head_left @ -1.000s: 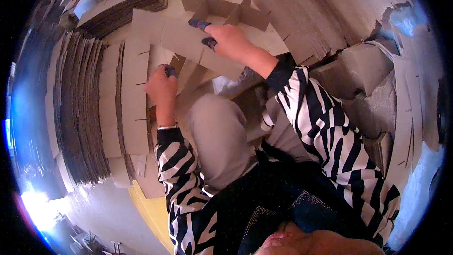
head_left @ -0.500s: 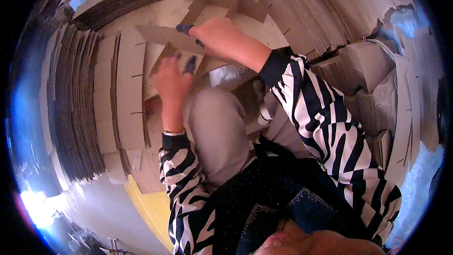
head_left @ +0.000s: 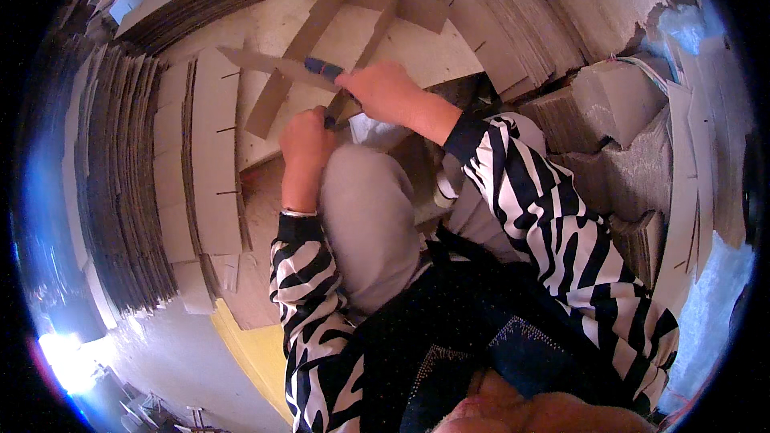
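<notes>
Cardboard divider [head_left: 319,22], slotted strips standing crossed, on pale tabletop [head_left: 429,52] beyond the person's knees. Right hand [head_left: 385,92], fingertips dark-wrapped, pinches the near cross-strip [head_left: 261,63]. Left hand [head_left: 308,143] just beside; fingers largely hidden, grip cannot be told. Flat cardboard stacks [head_left: 120,184] flank both sides.

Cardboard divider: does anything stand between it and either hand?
Nothing visible does: the right hand is at the near crosspiece of the cardboard divider, the left hand at its near edge.
</notes>
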The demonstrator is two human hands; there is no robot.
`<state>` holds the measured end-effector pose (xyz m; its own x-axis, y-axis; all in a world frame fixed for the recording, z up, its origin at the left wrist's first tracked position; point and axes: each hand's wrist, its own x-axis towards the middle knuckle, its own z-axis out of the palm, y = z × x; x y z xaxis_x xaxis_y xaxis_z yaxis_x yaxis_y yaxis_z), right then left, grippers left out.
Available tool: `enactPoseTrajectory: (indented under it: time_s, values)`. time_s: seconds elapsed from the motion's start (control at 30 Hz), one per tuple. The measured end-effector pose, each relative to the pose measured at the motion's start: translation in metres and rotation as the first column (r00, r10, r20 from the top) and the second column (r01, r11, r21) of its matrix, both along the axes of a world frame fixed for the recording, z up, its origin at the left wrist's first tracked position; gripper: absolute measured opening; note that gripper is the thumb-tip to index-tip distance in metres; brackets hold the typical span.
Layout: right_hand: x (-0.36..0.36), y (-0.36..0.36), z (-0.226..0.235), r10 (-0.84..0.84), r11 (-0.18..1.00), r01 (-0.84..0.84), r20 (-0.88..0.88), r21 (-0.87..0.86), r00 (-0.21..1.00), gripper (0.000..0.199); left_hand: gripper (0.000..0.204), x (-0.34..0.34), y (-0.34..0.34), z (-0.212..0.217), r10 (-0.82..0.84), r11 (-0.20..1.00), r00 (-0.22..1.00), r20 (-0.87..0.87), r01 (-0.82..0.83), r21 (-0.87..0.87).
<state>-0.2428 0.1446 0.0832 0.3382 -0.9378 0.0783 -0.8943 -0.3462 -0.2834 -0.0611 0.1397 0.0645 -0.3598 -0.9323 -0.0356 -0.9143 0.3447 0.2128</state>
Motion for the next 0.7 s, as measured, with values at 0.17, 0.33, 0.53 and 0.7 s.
enactPoseTrajectory:
  time_s: [0.17,0.33,0.53,0.7]
  values:
    - [-0.004,0.003,-0.025,0.023,0.997,-0.028,0.071,0.071,0.997,0.029,0.031,-0.001,-0.001,0.006,-0.083,0.993,0.995,-0.055,0.087,0.083]
    - [-0.060,-0.004,-0.007,-0.220,0.974,0.219,-0.018,-0.052,0.975,0.036,0.038,0.001,-0.003,0.024,-0.178,0.962,0.882,-0.436,0.063,-0.266]
    - [-0.200,0.013,-0.011,-0.802,0.597,0.759,-0.206,-0.259,0.561,0.048,0.047,0.010,-0.039,0.020,0.040,0.892,0.966,-0.255,-0.150,-0.426]
    - [-0.222,0.000,-0.034,-0.800,0.594,0.729,-0.150,-0.340,0.581,0.038,0.042,-0.006,-0.086,0.031,0.138,0.981,0.989,0.060,-0.128,-0.145]
